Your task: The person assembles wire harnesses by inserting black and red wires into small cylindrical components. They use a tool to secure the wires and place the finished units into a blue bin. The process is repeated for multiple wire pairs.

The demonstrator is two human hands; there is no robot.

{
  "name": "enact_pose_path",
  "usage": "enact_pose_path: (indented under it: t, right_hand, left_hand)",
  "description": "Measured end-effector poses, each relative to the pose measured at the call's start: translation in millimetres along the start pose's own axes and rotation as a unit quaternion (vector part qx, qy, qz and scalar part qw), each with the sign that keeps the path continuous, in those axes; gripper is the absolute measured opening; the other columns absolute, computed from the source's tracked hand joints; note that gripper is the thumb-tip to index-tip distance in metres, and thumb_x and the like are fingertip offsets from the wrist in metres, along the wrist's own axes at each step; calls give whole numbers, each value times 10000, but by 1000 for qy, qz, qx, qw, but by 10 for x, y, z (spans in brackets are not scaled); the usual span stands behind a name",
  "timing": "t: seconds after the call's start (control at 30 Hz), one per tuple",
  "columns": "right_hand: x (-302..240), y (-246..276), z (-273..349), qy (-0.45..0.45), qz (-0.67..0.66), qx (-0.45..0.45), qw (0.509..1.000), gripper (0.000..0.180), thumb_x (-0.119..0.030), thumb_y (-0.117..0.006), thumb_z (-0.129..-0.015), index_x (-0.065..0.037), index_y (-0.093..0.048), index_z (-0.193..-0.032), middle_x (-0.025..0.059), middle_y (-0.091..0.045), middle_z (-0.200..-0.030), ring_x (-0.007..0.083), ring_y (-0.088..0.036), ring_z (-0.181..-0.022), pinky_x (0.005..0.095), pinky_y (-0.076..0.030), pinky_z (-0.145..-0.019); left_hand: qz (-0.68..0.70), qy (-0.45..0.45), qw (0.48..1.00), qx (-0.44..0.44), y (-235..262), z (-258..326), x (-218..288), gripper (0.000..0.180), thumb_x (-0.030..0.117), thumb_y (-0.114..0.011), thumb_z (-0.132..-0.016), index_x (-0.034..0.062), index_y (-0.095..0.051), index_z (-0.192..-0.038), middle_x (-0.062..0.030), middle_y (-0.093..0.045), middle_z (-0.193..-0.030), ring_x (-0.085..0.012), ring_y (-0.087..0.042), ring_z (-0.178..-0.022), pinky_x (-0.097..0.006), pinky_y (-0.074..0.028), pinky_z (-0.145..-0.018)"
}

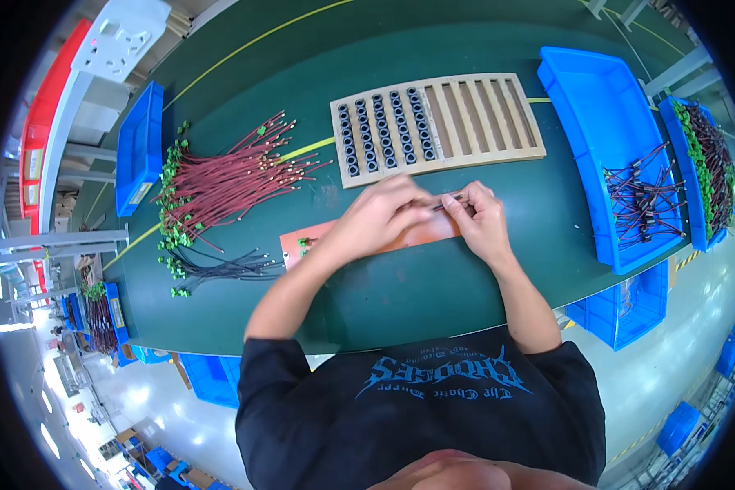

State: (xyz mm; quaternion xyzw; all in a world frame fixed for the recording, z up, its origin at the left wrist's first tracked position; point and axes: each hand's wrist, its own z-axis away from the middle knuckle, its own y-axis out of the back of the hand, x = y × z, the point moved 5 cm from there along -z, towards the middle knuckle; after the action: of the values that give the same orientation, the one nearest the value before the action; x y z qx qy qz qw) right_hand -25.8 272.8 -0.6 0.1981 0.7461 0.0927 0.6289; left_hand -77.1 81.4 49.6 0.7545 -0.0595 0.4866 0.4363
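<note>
The right hand (483, 222) is curling nearly closed, its thumb and forefinger pinching a small dark piece (438, 207) that I'm seeing only in part between the two hands. The left hand (384, 214) is bending its fingers toward that same piece from the left, but they're blurring on my feed, so I cannot tell whether they're gripping it or just touching it. Both hands are working above the orange mat (416, 238), which is lying on the near part of the green surface (433, 298). On the far side, just beyond the hands, I'm seeing a wooden rack (482, 153) carrying black ring-like parts (367, 139) in its left slots. To the left, red wires (220, 184) with green ends are lying in a spread, with black wires (229, 265) nearer. At right, a blue bin (584, 106) is holding wired pieces (645, 200).
</note>
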Motion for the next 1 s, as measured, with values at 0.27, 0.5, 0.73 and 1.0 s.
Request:
enact_pose_path:
  t: [0.27,0.5,0.73,1.0]
  right_hand:
    - [-15,-31,3,6,-9,9,1000,270,-176,-768,-940,-22,-618,-777,81,-621,-710,249,-583,-685,388,-477,-777]
    - [-37,-45,28,27,15,11,999,248,-160,-764,-938,-25,-625,-783,81,-646,-728,242,-592,-704,399,-472,-819]
    - [-41,-96,38,54,18,20,998,246,-161,-763,-937,-26,-631,-779,93,-651,-726,272,-597,-711,423,-470,-832]
    - [-59,-66,18,41,20,20,999,222,-155,-758,-940,-24,-654,-794,92,-657,-720,271,-606,-719,425,-472,-826]
  left_hand:
    - [-118,-2,980,163,-111,668,29,319,30,-808,-848,-43,-730,-1148,-150,-682,-1111,-318,-657,-1007,-396,-550,-880]
    - [-72,16,975,211,-162,740,-78,192,-33,-789,-840,-43,-774,-1032,-117,-705,-1002,-274,-667,-944,-374,-553,-823]
    - [-39,103,957,269,-229,756,-167,159,6,-793,-860,-29,-780,-1015,-101,-686,-944,-265,-653,-907,-373,-544,-806]
    - [-145,29,958,244,-126,806,-55,274,38,-845,-792,-38,-744,-1034,-125,-663,-1005,-310,-628,-932,-409,-529,-820]
